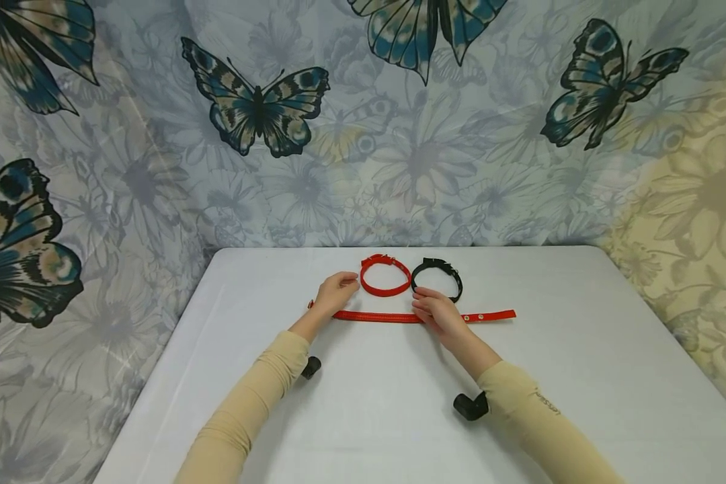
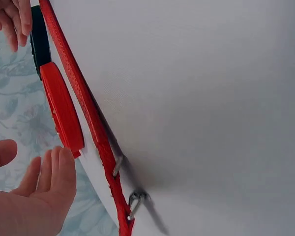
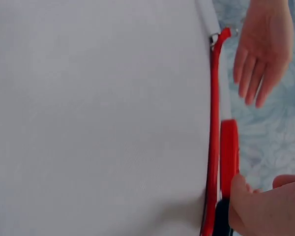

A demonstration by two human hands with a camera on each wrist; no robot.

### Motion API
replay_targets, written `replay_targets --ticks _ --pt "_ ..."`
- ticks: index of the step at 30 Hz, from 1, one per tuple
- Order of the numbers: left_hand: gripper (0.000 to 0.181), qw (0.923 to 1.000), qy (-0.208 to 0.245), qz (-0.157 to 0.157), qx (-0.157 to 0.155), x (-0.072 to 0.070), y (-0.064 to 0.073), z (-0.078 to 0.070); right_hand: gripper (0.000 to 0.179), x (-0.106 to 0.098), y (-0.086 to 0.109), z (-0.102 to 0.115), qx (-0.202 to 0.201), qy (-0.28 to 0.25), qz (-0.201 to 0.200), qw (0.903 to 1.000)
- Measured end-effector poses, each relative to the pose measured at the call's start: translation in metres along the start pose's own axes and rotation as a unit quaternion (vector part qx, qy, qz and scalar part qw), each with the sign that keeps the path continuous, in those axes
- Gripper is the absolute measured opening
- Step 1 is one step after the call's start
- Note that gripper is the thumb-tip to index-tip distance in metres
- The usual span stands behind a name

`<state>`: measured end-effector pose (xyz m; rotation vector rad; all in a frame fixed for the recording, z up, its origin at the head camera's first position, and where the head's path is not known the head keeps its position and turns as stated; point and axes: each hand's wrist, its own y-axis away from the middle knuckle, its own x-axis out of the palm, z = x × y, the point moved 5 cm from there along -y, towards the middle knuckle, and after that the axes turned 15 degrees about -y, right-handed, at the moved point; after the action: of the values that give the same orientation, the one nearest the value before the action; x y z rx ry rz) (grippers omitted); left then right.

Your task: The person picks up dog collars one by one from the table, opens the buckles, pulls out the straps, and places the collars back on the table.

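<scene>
A red collar (image 1: 385, 292), closed into a ring, stands on the white table beside a black collar (image 1: 459, 285), also closed in a loop. In front of them a second red collar (image 1: 375, 316) lies stretched out straight, with punched holes at its right end. A metal ring (image 2: 139, 196) and buckle show at its other end in the left wrist view. My left hand (image 1: 337, 292) is at the left side of the red loop, fingers extended and holding nothing. My right hand (image 1: 440, 314) reaches over the straight collar, its extended fingers right at the black loop's front.
The white table (image 1: 375, 417) runs back to a butterfly-print cloth (image 1: 423, 161) hung behind it. A black wrist-camera piece (image 1: 311, 367) juts from under the left sleeve, and another camera piece (image 1: 470, 407) from the right.
</scene>
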<state>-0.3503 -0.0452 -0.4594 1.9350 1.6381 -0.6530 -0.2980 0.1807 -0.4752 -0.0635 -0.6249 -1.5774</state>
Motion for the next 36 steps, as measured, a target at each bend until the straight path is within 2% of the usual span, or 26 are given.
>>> replay_targets --ticks 3,7,12,19,25,30,36 --pt "0.040 0.9995 0.021 0.001 -0.021 0.007 -0.009 0.000 0.052 0.010 -0.003 -0.003 0.010 -0.065 -0.003 0.9979" --pt "0.043 0.9981 0.038 -0.004 -0.049 0.014 -0.020 0.001 0.053 0.017 -0.008 -0.006 0.018 -0.110 -0.030 0.9933" --pt "0.044 0.9970 0.041 -0.013 -0.065 0.019 -0.029 0.000 0.056 0.021 -0.015 -0.008 0.018 -0.113 -0.057 0.9918" --pt "0.045 0.9963 0.006 -0.016 -0.085 0.022 -0.036 0.003 0.063 0.026 -0.024 -0.013 0.003 -0.114 -0.054 0.9920" --pt "0.045 0.9967 -0.030 -0.019 -0.073 0.027 -0.039 0.004 0.065 0.031 -0.028 -0.016 -0.006 -0.093 -0.050 0.9944" --pt "0.042 0.9969 -0.038 -0.026 -0.064 0.029 -0.041 0.002 0.064 0.032 -0.031 -0.017 -0.002 -0.084 -0.059 0.9947" --pt "0.040 0.9953 -0.051 -0.058 -0.057 0.028 -0.043 0.001 0.064 0.035 -0.030 -0.015 0.008 -0.078 -0.060 0.9951"
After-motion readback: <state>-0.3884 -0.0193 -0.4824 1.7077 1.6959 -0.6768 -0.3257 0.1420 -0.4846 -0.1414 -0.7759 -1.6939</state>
